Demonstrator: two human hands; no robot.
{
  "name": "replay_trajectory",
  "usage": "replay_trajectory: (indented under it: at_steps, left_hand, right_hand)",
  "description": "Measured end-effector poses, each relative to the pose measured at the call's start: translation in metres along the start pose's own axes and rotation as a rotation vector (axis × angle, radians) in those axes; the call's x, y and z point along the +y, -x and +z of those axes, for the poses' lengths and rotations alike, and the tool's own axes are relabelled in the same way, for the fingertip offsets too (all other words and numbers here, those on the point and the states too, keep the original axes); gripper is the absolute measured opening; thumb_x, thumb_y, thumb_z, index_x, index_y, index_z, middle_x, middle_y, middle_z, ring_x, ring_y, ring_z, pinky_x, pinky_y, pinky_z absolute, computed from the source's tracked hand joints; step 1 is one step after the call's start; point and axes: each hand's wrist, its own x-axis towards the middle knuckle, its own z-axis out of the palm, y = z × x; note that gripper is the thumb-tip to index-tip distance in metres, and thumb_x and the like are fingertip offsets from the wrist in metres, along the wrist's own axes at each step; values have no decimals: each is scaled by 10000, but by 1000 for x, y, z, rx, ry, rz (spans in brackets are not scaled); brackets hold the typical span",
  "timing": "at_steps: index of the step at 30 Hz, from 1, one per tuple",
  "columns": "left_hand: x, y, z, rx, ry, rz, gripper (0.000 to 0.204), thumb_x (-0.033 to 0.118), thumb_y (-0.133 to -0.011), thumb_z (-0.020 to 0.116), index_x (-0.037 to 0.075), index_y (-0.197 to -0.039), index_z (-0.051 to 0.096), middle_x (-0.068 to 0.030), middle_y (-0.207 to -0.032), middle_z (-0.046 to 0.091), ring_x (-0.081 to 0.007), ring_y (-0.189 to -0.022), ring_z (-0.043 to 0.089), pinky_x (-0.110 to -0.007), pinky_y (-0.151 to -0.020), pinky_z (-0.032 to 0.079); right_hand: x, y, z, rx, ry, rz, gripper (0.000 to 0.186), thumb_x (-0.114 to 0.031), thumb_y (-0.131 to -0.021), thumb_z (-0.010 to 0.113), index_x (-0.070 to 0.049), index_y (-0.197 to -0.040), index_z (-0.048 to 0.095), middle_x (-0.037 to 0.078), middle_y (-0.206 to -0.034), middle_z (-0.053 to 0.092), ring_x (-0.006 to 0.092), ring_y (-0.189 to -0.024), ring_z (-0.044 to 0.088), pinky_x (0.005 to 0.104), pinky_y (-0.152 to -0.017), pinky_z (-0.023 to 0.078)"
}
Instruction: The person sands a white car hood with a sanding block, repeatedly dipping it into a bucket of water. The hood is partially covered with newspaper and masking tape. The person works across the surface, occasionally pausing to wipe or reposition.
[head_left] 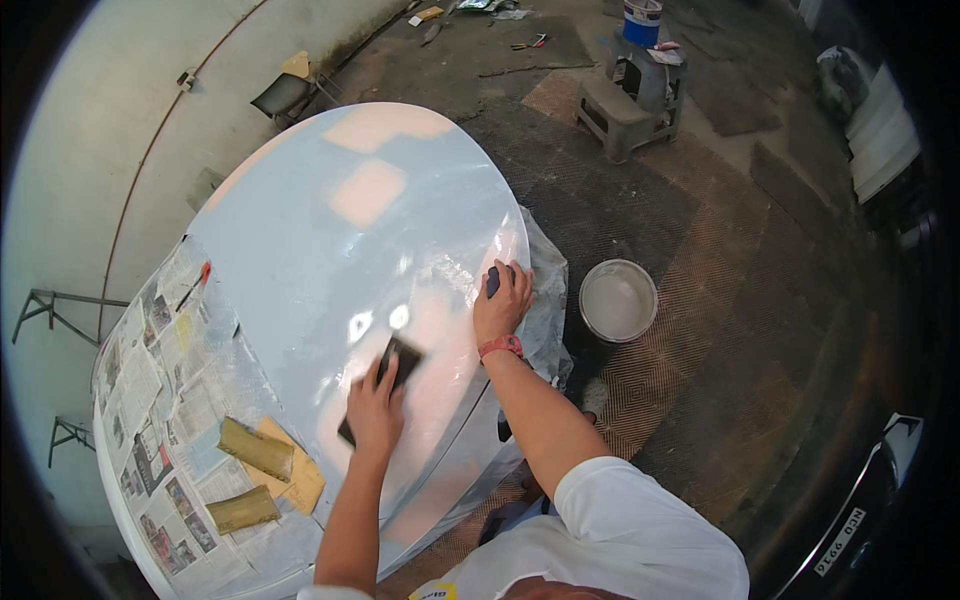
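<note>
A large curved car panel (pixel 290 240), pale blue-grey with pinkish patches, lies below me, its surface shiny and wet-looking near my hands. My left hand (pixel 374 412) is closed on a dark, flat sanding block (pixel 405 360), pressed against a pinkish patch; what lies under the block is hidden. Farther up, at the panel's right edge, my right hand (pixel 504 308) grips a small dark blue piece (pixel 493 281), perhaps a sponge, mostly covered by the fingers. A red band circles my right wrist.
Newspaper sheets (pixel 150 390) cover the left part, with folded brownish sandpaper pieces (pixel 257 449) and a red-tipped tool (pixel 201 278) on them. A bucket of cloudy liquid (pixel 618 301) stands on the floor at right. Beyond are a grey step stool (pixel 628 108) and a blue can (pixel 642 22).
</note>
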Motion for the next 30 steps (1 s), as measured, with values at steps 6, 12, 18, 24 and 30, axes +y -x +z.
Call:
replay_trajectory:
  at_steps: [6,12,18,24,30]
  left_hand:
    - [-52,30,-15,111,-5,51,596,137,-928,814,199,-1510,696,-111,-1549,654,-390,-1233,666,-492,-1060,563]
    - [-79,13,10,-22,30,-172,485,148,-979,718,160,-1463,693,-122,-1469,702,-372,-1237,673,-489,-1011,582]
    - [-58,137,-45,-103,-91,-38,563,202,-948,796,210,-1500,688,-92,-1513,680,-361,-1285,662,-462,-1067,573]
    - [-76,25,-21,101,-58,-102,600,281,-981,791,324,-1564,652,21,-1592,621,-319,-1299,645,-463,-1087,579]
    - [-68,131,-54,-153,-76,-61,651,228,-976,800,301,-1597,620,-39,-1619,600,-379,-1283,650,-474,-1077,591]
  right_hand:
    - [-31,10,-18,-22,-304,-96,158,-165,-959,827,-61,-1053,753,129,-1133,741,390,-1165,652,515,-1045,503]
    - [-165,166,-54,-578,-713,-300,481,-393,-1005,799,18,-792,667,223,-706,666,399,-633,644,458,-646,541]
    - [-161,222,-80,-902,-705,-224,391,-434,-993,772,-51,-914,769,204,-862,765,470,-860,735,525,-823,588]
    - [-50,58,-60,-293,-268,-148,576,-417,-964,845,4,-1309,658,248,-1288,693,450,-1233,642,540,-1072,512]
    - [1,44,-30,-426,51,-214,732,-448,-1022,767,-253,-1632,412,176,-1709,275,512,-1647,129,929,-1144,266]
